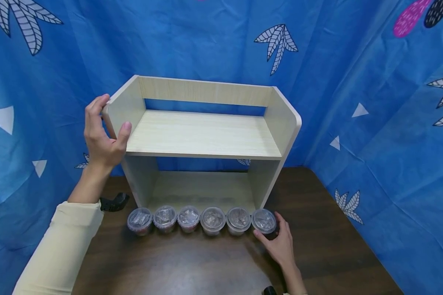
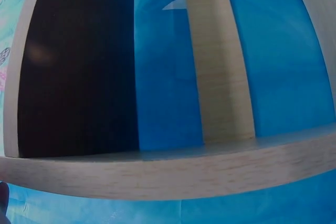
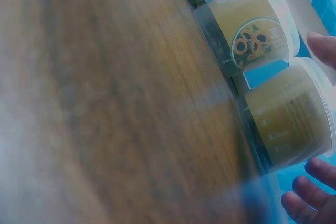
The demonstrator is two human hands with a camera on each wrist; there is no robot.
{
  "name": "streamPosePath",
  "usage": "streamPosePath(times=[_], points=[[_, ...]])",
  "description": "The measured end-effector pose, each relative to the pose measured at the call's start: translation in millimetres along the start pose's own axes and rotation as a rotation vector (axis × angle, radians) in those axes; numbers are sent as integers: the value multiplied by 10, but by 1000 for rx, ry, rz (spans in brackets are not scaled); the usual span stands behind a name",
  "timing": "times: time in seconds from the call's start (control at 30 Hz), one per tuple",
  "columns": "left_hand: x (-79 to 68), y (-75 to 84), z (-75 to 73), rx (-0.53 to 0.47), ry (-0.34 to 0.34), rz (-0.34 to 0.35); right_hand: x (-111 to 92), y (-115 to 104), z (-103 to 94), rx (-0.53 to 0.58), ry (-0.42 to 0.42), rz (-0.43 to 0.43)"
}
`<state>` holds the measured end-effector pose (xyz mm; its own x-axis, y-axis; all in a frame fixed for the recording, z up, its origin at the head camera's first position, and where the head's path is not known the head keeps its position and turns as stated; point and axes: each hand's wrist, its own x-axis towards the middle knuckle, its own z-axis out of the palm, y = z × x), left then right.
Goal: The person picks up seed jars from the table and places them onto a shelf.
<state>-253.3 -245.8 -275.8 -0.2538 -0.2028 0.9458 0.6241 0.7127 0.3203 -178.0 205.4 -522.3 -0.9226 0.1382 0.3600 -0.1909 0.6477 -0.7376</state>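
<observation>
A pale wooden two-tier shelf (image 1: 203, 133) stands on the dark table. My left hand (image 1: 105, 137) grips the front edge of its left side panel, thumb on the inner side and fingers on the outer side. The left wrist view shows the shelf's frame (image 2: 168, 179) up close. In front of the shelf, several clear lidded plastic cups (image 1: 213, 219) stand in a row. My right hand (image 1: 280, 246) is around the rightmost cup (image 1: 263, 220), thumb and fingers spread on either side. The right wrist view shows that cup (image 3: 289, 121) between parted fingers (image 3: 310, 190) and thumb.
Blue patterned cloth (image 1: 206, 41) hangs behind the shelf and along both sides. The brown tabletop (image 1: 177, 266) extends in front of the cups and to the right. A neighbouring cup (image 3: 252, 30) carries a round printed label.
</observation>
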Motion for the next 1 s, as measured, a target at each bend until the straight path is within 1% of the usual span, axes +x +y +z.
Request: streamPosePath(times=[0.2,0.33,0.5,0.63,0.83,1.0], points=[[81,-8,1,2,-31,-17,32,-12,-31,6,-21,17],[91,-28,-1,-2,-42,-27,23,-3,-27,-12,-29,12],[69,-54,-26,-10,-54,-17,-15,14,-15,-2,-62,27],[76,-76,-16,-17,-66,7,-8,31,3,9,-83,50],[94,-105,3,-38,-58,22,12,52,22,13,-73,54],[74,-104,11,-77,-44,28,9,58,28,12,-63,54]])
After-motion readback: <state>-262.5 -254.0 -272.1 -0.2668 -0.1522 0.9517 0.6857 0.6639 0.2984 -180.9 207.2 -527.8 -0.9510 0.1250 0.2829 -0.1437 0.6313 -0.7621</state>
